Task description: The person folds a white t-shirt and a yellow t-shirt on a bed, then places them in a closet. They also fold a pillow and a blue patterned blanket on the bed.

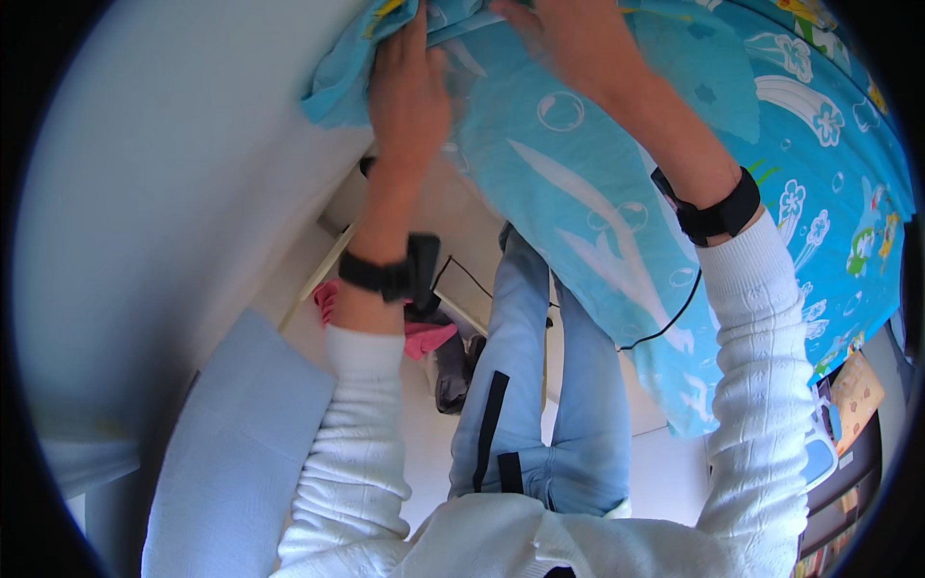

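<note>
A blue bed sheet (617, 144) printed with white flowers, bubbles and cartoon figures spreads over the bed and hangs down its near side. At the top, its left corner is bunched beside the wall. My left hand (409, 101), smeared by motion, has its fingers closed on this bunched fabric. To its right, my right hand (578, 39) reaches over the top of the sheet with its thumb side toward the left hand. The upper edge of the picture cuts off most of its fingers, so its grip is hidden. Each wrist wears a black strap with a small device.
A pale wall (173, 193) rises close on the left. Beside my left arm stands a light blue padded panel (241, 443). Pink cloth (429, 337) and dark items lie low by my legs. A black cable (674, 318) crosses the hanging sheet. Shelves (848, 491) stand at lower right.
</note>
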Motion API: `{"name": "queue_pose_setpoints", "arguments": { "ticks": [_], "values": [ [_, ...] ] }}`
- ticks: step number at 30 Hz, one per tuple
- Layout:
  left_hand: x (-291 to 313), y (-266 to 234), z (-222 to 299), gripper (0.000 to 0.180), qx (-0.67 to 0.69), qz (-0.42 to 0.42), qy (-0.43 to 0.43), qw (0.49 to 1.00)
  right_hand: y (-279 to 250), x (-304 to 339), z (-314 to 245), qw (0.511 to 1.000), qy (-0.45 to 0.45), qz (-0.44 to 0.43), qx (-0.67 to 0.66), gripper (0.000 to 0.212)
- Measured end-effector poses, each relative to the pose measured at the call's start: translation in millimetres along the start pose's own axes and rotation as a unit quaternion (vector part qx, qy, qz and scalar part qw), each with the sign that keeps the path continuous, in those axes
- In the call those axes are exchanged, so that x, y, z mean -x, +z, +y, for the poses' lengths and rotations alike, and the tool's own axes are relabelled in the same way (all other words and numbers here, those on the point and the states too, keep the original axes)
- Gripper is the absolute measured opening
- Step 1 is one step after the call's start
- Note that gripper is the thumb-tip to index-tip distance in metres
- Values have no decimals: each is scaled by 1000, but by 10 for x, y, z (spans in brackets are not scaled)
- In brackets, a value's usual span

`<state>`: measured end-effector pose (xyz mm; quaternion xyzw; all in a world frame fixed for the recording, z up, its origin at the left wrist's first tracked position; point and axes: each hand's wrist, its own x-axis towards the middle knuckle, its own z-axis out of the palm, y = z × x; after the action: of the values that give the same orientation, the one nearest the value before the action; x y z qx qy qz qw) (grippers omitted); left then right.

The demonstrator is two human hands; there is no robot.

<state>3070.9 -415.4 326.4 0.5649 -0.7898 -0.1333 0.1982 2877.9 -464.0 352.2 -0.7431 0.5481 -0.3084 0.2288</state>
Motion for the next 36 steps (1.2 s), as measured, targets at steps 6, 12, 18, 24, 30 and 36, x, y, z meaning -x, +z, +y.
{"name": "queue_pose_setpoints", "arguments": {
  "ticks": [6, 12, 18, 24, 30, 36],
  "values": [
    [-157, 134, -406, 32, 55, -36, -106, 992, 155, -51, 140, 985, -92, -120, 78, 26],
    [-344, 98, -587, 42, -8, -130, -156, 979, 387, -454, 204, 969, -42, -206, 131, 36],
    [-32, 39, -504, 47, 130, -79, -178, 972, 744, -630, 131, 941, 21, -244, 235, 38],
    [632, -334, -405, 49, 111, 65, -117, 985, 727, -302, 103, 974, -18, -149, 169, 39],
    [419, 10, -1068, 49, 163, -153, -300, 927, 431, -163, -27, 975, -138, -107, 135, 42],
    [428, 330, -1538, 56, 499, -74, -448, 738, 514, -621, -157, 934, 45, -319, 154, 45]
  ]
}}
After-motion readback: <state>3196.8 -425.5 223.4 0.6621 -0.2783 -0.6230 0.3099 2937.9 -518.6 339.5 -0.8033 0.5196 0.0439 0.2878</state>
